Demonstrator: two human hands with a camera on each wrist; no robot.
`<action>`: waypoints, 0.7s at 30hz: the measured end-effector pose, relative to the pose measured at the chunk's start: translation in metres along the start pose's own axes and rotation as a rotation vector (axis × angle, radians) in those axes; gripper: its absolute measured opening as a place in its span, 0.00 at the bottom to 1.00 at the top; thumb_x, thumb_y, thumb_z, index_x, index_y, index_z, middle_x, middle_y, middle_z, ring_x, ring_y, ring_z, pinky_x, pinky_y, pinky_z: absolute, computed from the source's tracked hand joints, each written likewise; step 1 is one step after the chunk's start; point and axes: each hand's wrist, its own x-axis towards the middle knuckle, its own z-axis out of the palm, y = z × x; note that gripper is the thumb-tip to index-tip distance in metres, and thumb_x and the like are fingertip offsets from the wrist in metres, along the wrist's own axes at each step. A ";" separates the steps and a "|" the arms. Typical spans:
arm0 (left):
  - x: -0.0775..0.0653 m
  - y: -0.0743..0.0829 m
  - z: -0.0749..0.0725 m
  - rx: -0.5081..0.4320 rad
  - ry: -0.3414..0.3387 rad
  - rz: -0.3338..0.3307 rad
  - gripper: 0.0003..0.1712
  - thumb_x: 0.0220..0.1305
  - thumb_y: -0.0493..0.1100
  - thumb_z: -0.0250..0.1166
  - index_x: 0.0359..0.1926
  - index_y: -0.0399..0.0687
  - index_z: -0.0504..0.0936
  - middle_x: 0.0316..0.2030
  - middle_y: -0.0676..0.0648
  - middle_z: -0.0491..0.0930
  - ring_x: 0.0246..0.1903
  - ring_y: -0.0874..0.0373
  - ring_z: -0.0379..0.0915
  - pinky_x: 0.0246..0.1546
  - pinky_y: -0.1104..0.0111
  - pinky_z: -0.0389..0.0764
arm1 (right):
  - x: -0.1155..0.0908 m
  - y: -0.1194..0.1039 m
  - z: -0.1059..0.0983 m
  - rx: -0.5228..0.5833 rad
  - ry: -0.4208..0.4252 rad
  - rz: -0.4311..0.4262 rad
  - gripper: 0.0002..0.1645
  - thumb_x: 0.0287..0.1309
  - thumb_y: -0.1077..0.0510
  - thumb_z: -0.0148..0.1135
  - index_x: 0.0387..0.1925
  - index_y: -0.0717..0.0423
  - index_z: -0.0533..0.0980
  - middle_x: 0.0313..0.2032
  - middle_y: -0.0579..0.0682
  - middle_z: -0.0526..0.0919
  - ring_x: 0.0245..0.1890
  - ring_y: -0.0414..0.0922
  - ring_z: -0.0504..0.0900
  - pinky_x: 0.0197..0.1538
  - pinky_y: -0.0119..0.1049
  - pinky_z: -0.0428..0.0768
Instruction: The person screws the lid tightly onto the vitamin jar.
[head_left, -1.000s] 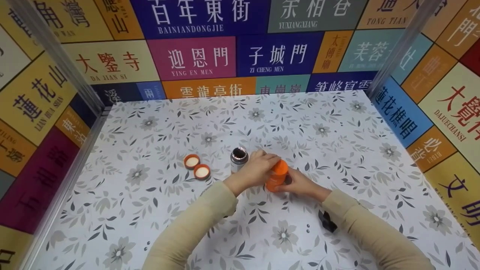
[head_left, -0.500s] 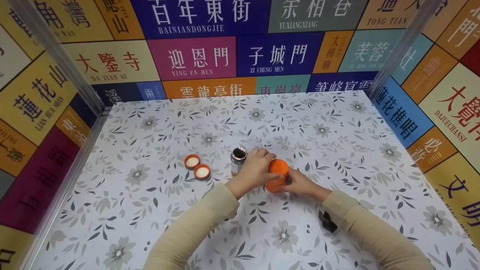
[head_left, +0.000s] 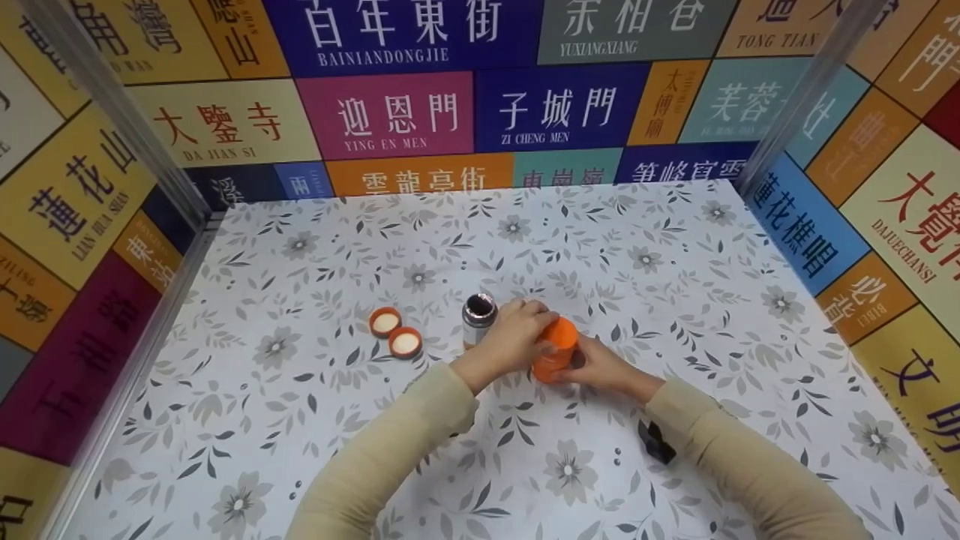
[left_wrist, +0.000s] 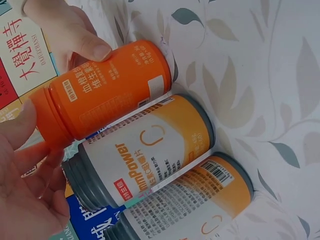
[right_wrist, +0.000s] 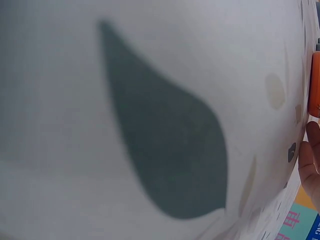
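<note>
Orange plastic makes up the bottle (head_left: 551, 369) between the two hands, upright, its cap (head_left: 559, 332) in place, so its contents are out of sight. The left hand (head_left: 514, 335) has thumb and fingers curled round that cap; the right hand (head_left: 600, 366) grips the body lower down, its thumb laid along the wall. Just beyond the left hand's fingers stand two white-and-orange jars with bare grey threaded necks, the nearer jar (left_wrist: 147, 147) right beside the bottle, the farther jar (left_wrist: 192, 202) cut off by the left wrist view's lower edge. The head view shows just one open mouth, left of the left hand, dark inside; what it holds cannot be made out. Farther left of that hand lie two loose caps (head_left: 395, 333), hollow side up, cream inside. Under the right forearm a black object (head_left: 656, 442) is partly covered by the sleeve (head_left: 742, 450), too hidden to name. The right wrist view is mostly table cover (right_wrist: 75, 125), with cut-off fingertips and an orange sliver at its edge
</note>
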 end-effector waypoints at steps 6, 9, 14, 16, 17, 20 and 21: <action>0.000 -0.001 -0.001 -0.018 0.011 0.037 0.23 0.57 0.43 0.62 0.55 0.47 0.76 0.52 0.50 0.76 0.44 0.54 0.66 0.49 0.66 0.64 | 0.000 0.001 -0.001 0.005 -0.002 0.002 0.46 0.45 0.53 0.70 0.64 0.55 0.59 0.57 0.49 0.72 0.57 0.45 0.70 0.62 0.38 0.63; 0.000 -0.002 -0.001 -0.028 0.013 0.064 0.21 0.56 0.40 0.62 0.54 0.49 0.77 0.52 0.52 0.77 0.41 0.54 0.66 0.46 0.66 0.64 | 0.000 0.002 -0.001 0.008 -0.004 -0.017 0.46 0.45 0.53 0.70 0.65 0.56 0.58 0.58 0.50 0.71 0.58 0.47 0.69 0.63 0.44 0.61; -0.001 -0.003 -0.003 -0.043 -0.015 0.084 0.28 0.54 0.39 0.63 0.58 0.49 0.73 0.56 0.51 0.74 0.43 0.54 0.64 0.47 0.66 0.62 | 0.000 0.002 -0.001 0.000 -0.001 0.006 0.48 0.45 0.52 0.70 0.66 0.54 0.57 0.60 0.49 0.69 0.60 0.46 0.67 0.64 0.45 0.58; -0.002 -0.002 -0.003 -0.045 -0.004 0.069 0.30 0.53 0.43 0.65 0.60 0.48 0.71 0.57 0.50 0.73 0.45 0.54 0.63 0.49 0.65 0.61 | 0.001 0.001 0.000 -0.025 0.001 0.017 0.47 0.45 0.53 0.70 0.65 0.54 0.58 0.59 0.49 0.70 0.58 0.45 0.68 0.63 0.43 0.61; -0.002 -0.002 -0.002 -0.041 0.014 0.059 0.31 0.53 0.46 0.66 0.59 0.47 0.72 0.56 0.49 0.73 0.46 0.54 0.63 0.49 0.65 0.61 | 0.001 0.001 0.000 -0.039 0.001 0.017 0.46 0.45 0.54 0.70 0.65 0.55 0.58 0.59 0.49 0.70 0.57 0.45 0.69 0.62 0.41 0.62; -0.002 0.000 0.002 -0.013 0.093 0.013 0.32 0.50 0.58 0.67 0.54 0.46 0.76 0.48 0.48 0.76 0.44 0.54 0.64 0.47 0.64 0.62 | -0.002 -0.009 0.000 -0.066 0.008 0.006 0.44 0.47 0.57 0.69 0.64 0.60 0.59 0.57 0.53 0.71 0.54 0.46 0.72 0.59 0.34 0.67; -0.002 0.001 0.004 0.002 0.124 -0.003 0.32 0.49 0.60 0.66 0.50 0.46 0.77 0.45 0.49 0.77 0.43 0.54 0.64 0.45 0.64 0.62 | -0.003 -0.014 0.000 -0.066 0.007 -0.002 0.43 0.47 0.59 0.68 0.63 0.61 0.59 0.57 0.54 0.71 0.53 0.46 0.72 0.57 0.32 0.67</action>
